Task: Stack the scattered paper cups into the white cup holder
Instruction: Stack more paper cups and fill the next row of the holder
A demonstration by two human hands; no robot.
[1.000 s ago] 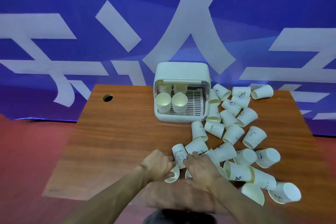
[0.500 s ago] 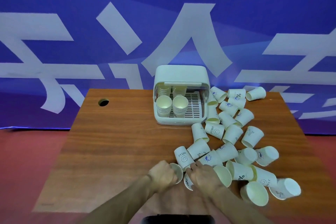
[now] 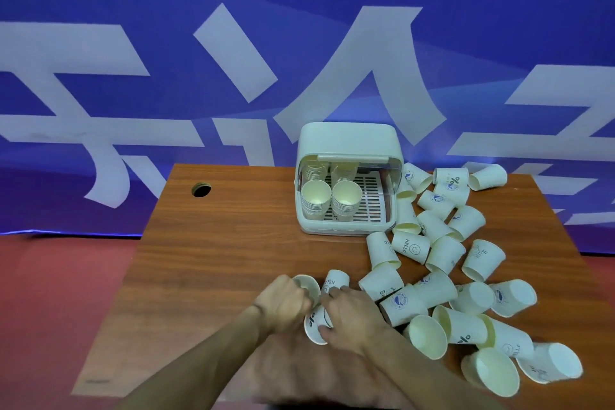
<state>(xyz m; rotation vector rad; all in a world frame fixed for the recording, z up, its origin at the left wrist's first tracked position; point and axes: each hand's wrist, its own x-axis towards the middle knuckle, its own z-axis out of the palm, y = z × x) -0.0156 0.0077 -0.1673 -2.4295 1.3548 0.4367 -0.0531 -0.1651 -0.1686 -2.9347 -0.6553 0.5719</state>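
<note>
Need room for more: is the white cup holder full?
Not full: cup stacks sit left in the holder; its slatted tray is bare on the right.

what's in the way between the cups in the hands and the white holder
Nothing visible. Bare table lies between the left hand, the right hand, the paper cups they grip, and the cup holder. The scattered cups lie right of that path. Two stacks fill its front left.
</note>
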